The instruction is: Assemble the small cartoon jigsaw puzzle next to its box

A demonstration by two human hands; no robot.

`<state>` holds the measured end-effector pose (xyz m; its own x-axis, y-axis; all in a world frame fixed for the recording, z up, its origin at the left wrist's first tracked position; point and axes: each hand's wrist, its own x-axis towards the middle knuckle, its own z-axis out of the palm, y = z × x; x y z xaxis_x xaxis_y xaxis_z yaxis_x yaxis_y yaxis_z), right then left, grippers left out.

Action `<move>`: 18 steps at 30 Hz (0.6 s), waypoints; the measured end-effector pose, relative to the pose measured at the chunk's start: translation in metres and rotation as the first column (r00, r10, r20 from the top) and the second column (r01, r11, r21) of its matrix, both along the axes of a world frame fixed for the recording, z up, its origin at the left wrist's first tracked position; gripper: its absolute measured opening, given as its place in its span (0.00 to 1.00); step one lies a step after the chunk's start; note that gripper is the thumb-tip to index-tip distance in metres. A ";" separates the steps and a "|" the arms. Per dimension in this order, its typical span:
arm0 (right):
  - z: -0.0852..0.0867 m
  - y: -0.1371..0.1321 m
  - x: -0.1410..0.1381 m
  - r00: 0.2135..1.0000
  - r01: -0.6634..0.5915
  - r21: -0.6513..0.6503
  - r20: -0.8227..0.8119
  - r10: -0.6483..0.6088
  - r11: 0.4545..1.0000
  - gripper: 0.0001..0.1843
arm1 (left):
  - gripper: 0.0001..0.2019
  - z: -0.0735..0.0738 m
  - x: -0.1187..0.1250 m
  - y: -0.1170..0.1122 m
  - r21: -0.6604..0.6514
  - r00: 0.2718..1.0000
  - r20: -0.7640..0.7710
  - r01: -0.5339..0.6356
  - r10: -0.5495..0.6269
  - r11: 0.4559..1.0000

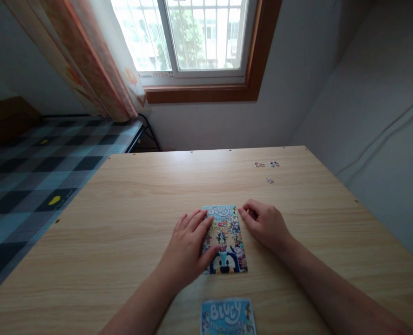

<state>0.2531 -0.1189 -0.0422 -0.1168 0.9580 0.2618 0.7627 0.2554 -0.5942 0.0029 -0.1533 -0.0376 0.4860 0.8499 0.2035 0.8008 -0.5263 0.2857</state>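
A small colourful jigsaw puzzle [227, 242] lies flat on the wooden table [129, 204], assembled into a picture with a blue cartoon dog. My left hand [188, 246] rests on the puzzle's left edge with fingers stretched out flat. My right hand [264, 223] sits at the puzzle's upper right corner, its fingers curled inward against the edge; nothing shows in them. A card with the same picture and title [227, 317] lies at the near edge of the table.
Three loose puzzle pieces [267, 170] lie at the far right of the table. A bed with a checked cover [35, 177] stands to the left, a window [192, 37] and curtain [94, 60] behind, a white wall to the right.
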 end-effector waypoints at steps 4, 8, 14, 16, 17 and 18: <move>0.002 0.001 0.001 1.000 0.013 -0.003 0.028 -0.013 1.000 0.15 | 0.28 0.003 0.003 0.001 -0.023 1.000 0.001 -0.004 0.004 1.000; 0.005 0.000 0.004 0.996 0.054 0.011 0.064 -0.055 0.998 0.14 | 0.29 0.006 0.010 0.001 -0.058 1.000 0.002 -0.011 0.011 0.998; 0.003 0.001 0.008 0.994 0.050 0.050 0.095 -0.054 0.998 0.14 | 0.28 0.006 0.016 0.001 -0.055 0.999 0.045 -0.005 0.007 0.998; 0.003 0.001 0.008 0.993 0.046 0.055 0.108 -0.052 0.997 0.14 | 0.26 0.007 0.016 0.001 -0.045 0.998 0.061 -0.006 0.009 0.999; 0.002 0.002 0.008 0.992 0.049 0.055 0.116 -0.055 0.997 0.15 | 0.26 0.007 0.017 0.001 -0.038 0.997 0.072 -0.008 0.010 0.999; 0.002 0.002 0.008 0.990 0.053 0.054 0.124 -0.060 0.997 0.15 | 0.25 0.007 0.017 0.002 -0.030 0.996 0.085 -0.010 0.012 0.999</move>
